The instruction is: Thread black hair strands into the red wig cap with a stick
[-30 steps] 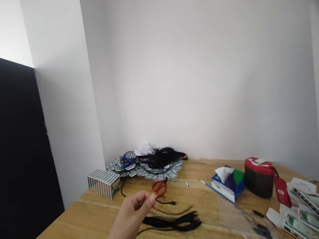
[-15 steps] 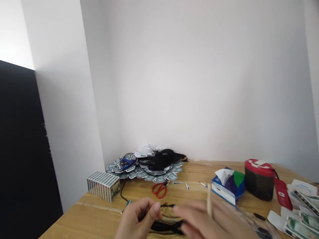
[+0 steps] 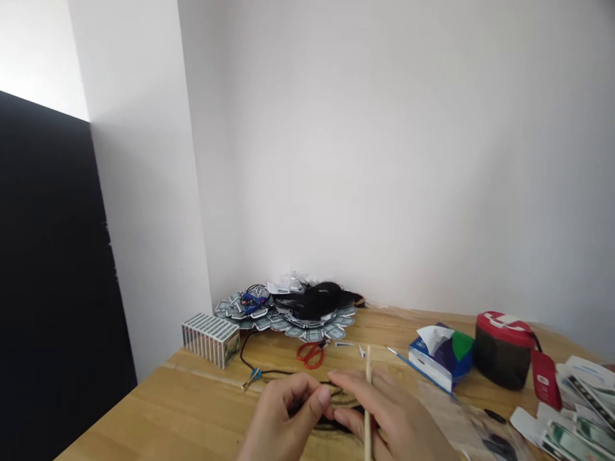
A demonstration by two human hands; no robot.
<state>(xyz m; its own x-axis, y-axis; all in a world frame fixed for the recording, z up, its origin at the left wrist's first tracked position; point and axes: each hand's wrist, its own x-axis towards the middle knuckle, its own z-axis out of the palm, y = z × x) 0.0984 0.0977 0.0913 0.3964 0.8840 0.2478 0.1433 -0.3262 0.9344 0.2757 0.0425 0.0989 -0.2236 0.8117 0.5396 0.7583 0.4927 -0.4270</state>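
My left hand (image 3: 293, 413) is closed in a pinch, thumb against forefinger, on a dark strand of what looks like black hair; its tips are partly hidden. Close beside it, my right hand (image 3: 391, 416) has thumb and forefinger nearly meeting the left fingertips. A pale wooden stick (image 3: 368, 403) stands almost upright, held among the right hand's fingers. More black hair (image 3: 329, 423) lies on the table beneath both hands, mostly covered by them. Red-handled scissors (image 3: 311, 354) rest just beyond the hands.
Left of the hands lies a blue-collared, metal-tipped tool (image 3: 252, 378) on a black cord. Farther back are a patterned box (image 3: 211, 339) and a black hair bundle (image 3: 319, 301) on grey card pieces. At right are a paintbrush (image 3: 420, 371), tissue pack (image 3: 439, 358) and red-lidded container (image 3: 504, 352).
My right hand has moved left and closed in on the left fingertips, carrying the wooden stick. The view has shifted slightly, and the metal-tipped tool shows more fully.
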